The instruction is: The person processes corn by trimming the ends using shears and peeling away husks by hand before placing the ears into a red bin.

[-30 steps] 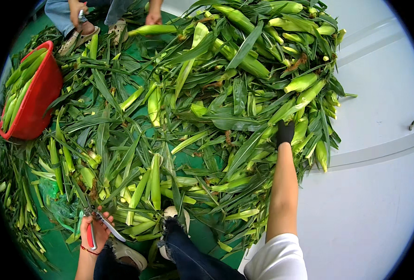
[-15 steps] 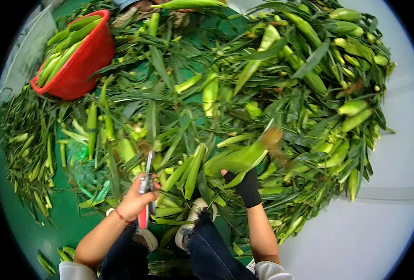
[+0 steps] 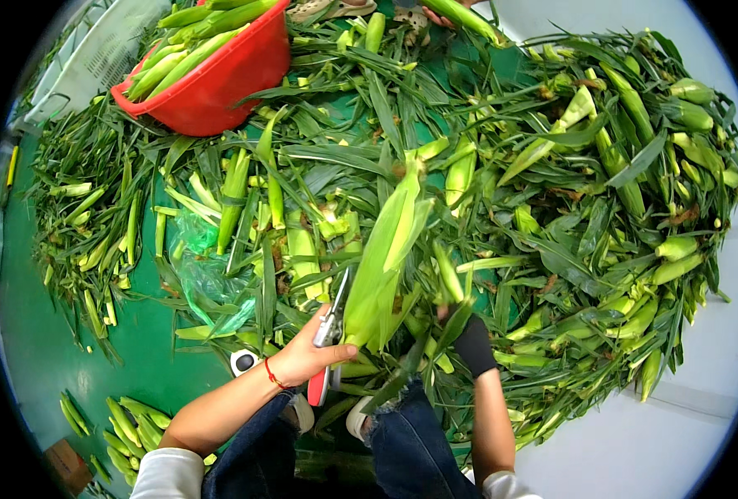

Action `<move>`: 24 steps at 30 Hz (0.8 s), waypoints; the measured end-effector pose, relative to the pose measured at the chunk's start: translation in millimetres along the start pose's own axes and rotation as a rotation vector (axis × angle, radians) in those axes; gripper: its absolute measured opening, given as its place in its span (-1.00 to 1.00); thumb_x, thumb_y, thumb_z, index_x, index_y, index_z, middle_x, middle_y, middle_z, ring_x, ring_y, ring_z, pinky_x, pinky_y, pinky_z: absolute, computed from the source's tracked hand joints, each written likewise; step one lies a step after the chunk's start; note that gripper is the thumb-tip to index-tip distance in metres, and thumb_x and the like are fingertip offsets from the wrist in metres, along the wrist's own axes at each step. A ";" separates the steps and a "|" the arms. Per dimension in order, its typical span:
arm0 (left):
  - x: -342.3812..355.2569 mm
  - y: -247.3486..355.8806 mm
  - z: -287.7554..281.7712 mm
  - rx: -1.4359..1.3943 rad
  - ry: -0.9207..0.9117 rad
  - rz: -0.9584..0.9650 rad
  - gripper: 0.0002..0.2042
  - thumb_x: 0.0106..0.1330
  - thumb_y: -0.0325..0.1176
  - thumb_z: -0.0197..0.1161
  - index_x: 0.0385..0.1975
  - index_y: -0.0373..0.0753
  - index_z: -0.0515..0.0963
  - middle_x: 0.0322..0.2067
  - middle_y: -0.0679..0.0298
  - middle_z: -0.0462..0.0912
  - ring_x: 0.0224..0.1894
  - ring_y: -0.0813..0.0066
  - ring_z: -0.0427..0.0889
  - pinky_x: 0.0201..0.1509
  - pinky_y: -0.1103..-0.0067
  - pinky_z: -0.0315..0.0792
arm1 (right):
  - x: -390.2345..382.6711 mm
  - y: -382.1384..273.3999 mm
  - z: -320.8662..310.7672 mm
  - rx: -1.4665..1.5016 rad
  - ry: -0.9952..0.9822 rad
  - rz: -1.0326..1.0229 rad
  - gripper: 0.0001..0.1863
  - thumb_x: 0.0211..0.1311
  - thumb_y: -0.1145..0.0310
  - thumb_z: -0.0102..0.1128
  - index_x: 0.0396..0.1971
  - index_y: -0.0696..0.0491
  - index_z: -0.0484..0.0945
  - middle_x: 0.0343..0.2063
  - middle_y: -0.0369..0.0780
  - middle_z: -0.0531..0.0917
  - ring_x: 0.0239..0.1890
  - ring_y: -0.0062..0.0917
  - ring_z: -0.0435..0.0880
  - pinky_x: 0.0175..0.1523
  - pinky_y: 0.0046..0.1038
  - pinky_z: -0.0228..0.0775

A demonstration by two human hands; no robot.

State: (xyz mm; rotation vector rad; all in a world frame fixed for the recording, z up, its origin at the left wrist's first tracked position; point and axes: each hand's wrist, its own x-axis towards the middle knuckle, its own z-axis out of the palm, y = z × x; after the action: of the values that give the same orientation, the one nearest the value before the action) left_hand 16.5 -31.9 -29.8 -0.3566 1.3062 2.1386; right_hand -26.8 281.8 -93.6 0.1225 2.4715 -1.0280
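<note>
My left hand [image 3: 309, 356] is closed round pruning shears [image 3: 319, 389] with a red handle, their blades pointing up. Its thumb also presses on the base of a green ear of corn [image 3: 376, 264] in its husk, which leans upward with brown silk at the tip. To the right, my right hand [image 3: 471, 343], in a black fingerless glove, is closed on a long green husk leaf [image 3: 454, 326]; the leaf partly hides the fingers and is slightly blurred. Loose husks and leaves lie all around beneath both hands.
A red basin [image 3: 211, 98] full of corn ears stands at the far left, beside a pale plastic crate [image 3: 107, 58]. A large heap of unhusked corn [image 3: 627, 191] fills the right. Trimmed ears [image 3: 132, 432] lie at the lower left. At the far edge, another person's hand [image 3: 444, 18] holds an ear.
The ear has passed from my right hand to my left, which still holds the shears. My right hand now holds a leaf. The whole view has shifted, bringing the lower-left ears into sight.
</note>
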 end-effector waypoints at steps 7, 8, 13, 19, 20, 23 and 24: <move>-2.1 12.0 -11.2 0.970 0.285 0.393 -0.42 -0.03 -0.40 0.39 -0.02 -0.27 0.22 -0.24 0.08 0.44 -0.19 0.18 0.48 -0.10 0.43 0.36 | -47.6 -98.2 9.3 0.714 -0.002 -0.182 -0.52 0.15 0.30 0.21 0.07 0.09 0.36 -0.08 -0.16 0.53 -0.03 -0.44 0.52 0.08 -0.40 0.33; 1.8 14.1 -7.2 1.054 0.247 0.500 -0.42 -0.05 -0.41 0.39 -0.02 -0.27 0.22 -0.23 0.07 0.44 -0.18 0.15 0.48 -0.08 0.42 0.34 | -39.3 -119.9 16.0 0.965 -0.034 -0.250 -0.39 0.14 0.33 0.24 0.18 0.10 0.24 0.03 -0.15 0.44 0.05 -0.47 0.44 0.13 -0.43 0.27; -0.7 21.0 8.0 1.318 0.348 0.740 -0.37 -0.10 -0.44 0.36 0.01 -0.27 0.20 -0.20 0.07 0.40 -0.15 0.11 0.44 -0.05 0.36 0.30 | -4.4 -138.9 31.1 1.219 0.269 -0.020 -0.41 0.07 0.29 0.28 0.08 0.07 0.26 -0.03 -0.22 0.39 -0.01 -0.45 0.39 0.14 -0.34 0.21; -20.5 9.7 16.6 -0.086 -0.144 -0.270 -0.35 0.10 -0.51 0.06 0.26 -0.20 0.05 -0.08 0.21 0.42 -0.02 0.41 0.42 0.01 0.54 0.31 | -11.3 -130.4 17.7 1.253 0.570 -0.102 -0.52 0.11 0.22 0.19 -0.01 0.08 0.32 -0.13 -0.19 0.45 -0.07 -0.40 0.44 0.09 -0.27 0.28; -21.7 8.9 22.9 -0.166 -0.127 -0.370 -0.34 0.09 -0.51 0.08 0.26 -0.22 0.05 -0.06 0.20 0.42 0.04 0.41 0.40 0.12 0.52 0.25 | -14.3 -126.2 24.0 1.320 0.540 -0.080 -0.51 0.11 0.20 0.18 0.00 0.09 0.32 -0.13 -0.19 0.45 -0.06 -0.39 0.44 0.09 -0.27 0.28; 4.8 -11.2 25.0 -0.136 -0.141 -0.206 -0.38 0.09 -0.56 0.03 0.24 -0.25 0.08 -0.07 0.21 0.43 0.05 0.38 0.40 0.18 0.45 0.22 | -27.2 -115.8 36.1 1.412 0.487 -0.069 -0.48 0.13 0.12 0.14 0.02 0.11 0.31 -0.12 -0.18 0.46 -0.05 -0.36 0.45 0.10 -0.25 0.27; 11.6 -14.7 24.8 -0.159 -0.123 -0.207 -0.41 0.09 -0.59 0.01 0.21 -0.27 0.10 -0.11 0.22 0.44 0.00 0.37 0.44 0.14 0.46 0.28 | -28.2 -112.6 35.8 1.400 0.461 -0.061 -0.47 0.13 0.12 0.13 0.02 0.10 0.31 -0.12 -0.17 0.46 -0.04 -0.37 0.45 0.10 -0.26 0.28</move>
State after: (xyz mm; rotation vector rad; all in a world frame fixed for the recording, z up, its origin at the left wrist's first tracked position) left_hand 18.5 -1.3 -34.3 -0.3996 0.9892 2.0587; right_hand -16.5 178.9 -30.0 0.7591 1.5512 -2.7618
